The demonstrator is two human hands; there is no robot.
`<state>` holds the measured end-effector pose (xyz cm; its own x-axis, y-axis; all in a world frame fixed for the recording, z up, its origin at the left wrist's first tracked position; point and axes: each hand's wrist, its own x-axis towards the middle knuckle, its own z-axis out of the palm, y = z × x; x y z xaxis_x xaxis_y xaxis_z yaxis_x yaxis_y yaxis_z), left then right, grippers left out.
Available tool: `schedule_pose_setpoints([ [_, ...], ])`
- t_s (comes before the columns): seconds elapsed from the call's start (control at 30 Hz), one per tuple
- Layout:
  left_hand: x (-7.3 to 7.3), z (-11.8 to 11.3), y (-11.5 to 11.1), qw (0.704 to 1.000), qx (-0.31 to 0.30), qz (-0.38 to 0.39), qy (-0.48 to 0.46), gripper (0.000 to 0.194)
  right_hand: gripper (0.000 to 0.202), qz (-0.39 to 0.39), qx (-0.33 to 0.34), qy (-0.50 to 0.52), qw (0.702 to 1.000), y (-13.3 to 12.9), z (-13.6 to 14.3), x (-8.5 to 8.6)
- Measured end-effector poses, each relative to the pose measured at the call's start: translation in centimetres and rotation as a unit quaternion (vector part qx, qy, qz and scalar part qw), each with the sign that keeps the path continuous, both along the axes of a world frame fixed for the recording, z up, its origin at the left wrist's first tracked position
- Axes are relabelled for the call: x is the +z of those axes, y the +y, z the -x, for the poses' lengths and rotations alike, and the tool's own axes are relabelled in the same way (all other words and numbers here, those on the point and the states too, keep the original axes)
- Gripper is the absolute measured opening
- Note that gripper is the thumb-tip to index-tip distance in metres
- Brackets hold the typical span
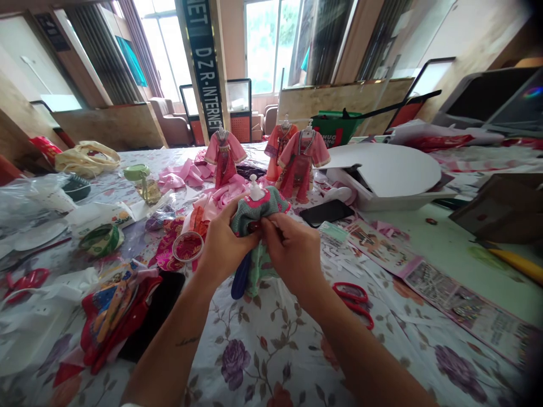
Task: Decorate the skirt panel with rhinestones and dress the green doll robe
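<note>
Green garment (254, 212): head view, count 1; pink neck trim, on 1 white form (255, 190), upright between both hands.
Left hand (223, 246): count 1; thumb and fingers pinched on the garment's left side.
Right hand (296, 246): count 1; thumb and forefinger pinched on the garment's front, just beside the left thumb; what lies between the tips is hidden.
Navy strip (240, 278): count 1; hangs below the left hand.
Dressed forms (223, 155): count 3, pink to orange; 1 stands beyond the left hand, 2 beyond the right.
Round container (174, 247): count 1; near the left hand, on its left; red contents.
Green roll (113, 238): count 1; left of the left hand, well apart.
Phone (326, 213): count 1, black; beyond the right hand, to its right.
Red-handled scissors (355, 300): 1 pair; right of the right wrist.
Printed strip (424, 277): count 1; right of the right hand, well apart.
Floral cloth (254, 350): count 1; under everything listed.
</note>
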<state>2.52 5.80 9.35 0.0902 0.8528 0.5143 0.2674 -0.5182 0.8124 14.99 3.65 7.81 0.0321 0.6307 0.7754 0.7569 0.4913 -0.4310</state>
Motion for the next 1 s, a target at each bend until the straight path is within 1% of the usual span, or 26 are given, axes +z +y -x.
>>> schedule_pose_setpoints([
  [0.07, -0.1, -0.1, 0.1, 1.000, 0.015, 0.000, 0.004, 0.054, 0.023, 0.001, 0.001, 0.017, 1.000, -0.1, -0.1, -0.2],
  [0.13, -0.1, 0.0, 0.3, 1.000, 0.028, 0.001, 0.008, 0.054, 0.018, 0.011, 0.016, 0.026, 0.999, -0.3, -0.2, -0.3],
  [0.2, -0.1, 0.1, 0.4, 1.000, 0.026, 0.003, 0.004, 0.052, 0.016, 0.033, 0.043, 0.021, 0.998, -0.6, -0.4, -0.2],
  [0.27, -0.1, 0.2, 0.4, 1.000, 0.015, 0.007, -0.005, 0.050, 0.016, 0.040, 0.043, 0.001, 0.998, -1.0, -0.6, -0.1],
  [0.37, -0.1, 0.3, 0.5, 1.000, 0.000, 0.012, -0.013, 0.053, 0.017, 0.007, 0.013, -0.019, 1.000, -1.2, -0.7, -0.4],
  [0.43, -0.1, 0.3, 0.5, 1.000, -0.008, 0.014, -0.015, 0.056, 0.016, -0.032, -0.001, -0.007, 0.999, -1.1, -0.6, -1.0],
  [0.57, -0.1, 0.3, 0.5, 1.000, -0.016, 0.016, -0.017, 0.057, 0.012, -0.081, 0.005, 0.055, 0.995, -0.6, -0.1, -2.2],
  [0.7, 0.0, 0.3, 0.4, 1.000, -0.011, 0.015, -0.014, 0.053, 0.013, -0.095, 0.011, 0.087, 0.992, -0.2, 0.2, -2.4],
  [0.77, -0.1, 0.3, 0.3, 1.000, -0.010, 0.018, -0.011, 0.049, 0.012, -0.096, 0.007, 0.073, 0.993, 0.0, 0.3, -2.2],
  [0.83, -0.1, 0.1, 0.2, 1.000, -0.002, 0.020, -0.006, 0.046, 0.013, -0.090, 0.001, 0.036, 0.995, 0.1, 0.3, -1.9],
  [0.93, -0.2, -0.1, 0.2, 1.000, 0.016, 0.019, -0.003, 0.048, 0.017, -0.078, -0.017, -0.028, 0.996, 0.2, 0.3, -1.4],
  [1.0, -0.2, -0.1, 0.4, 1.000, 0.021, 0.015, -0.004, 0.049, 0.019, -0.060, -0.021, -0.029, 0.998, 0.2, 0.2, -1.0],
])
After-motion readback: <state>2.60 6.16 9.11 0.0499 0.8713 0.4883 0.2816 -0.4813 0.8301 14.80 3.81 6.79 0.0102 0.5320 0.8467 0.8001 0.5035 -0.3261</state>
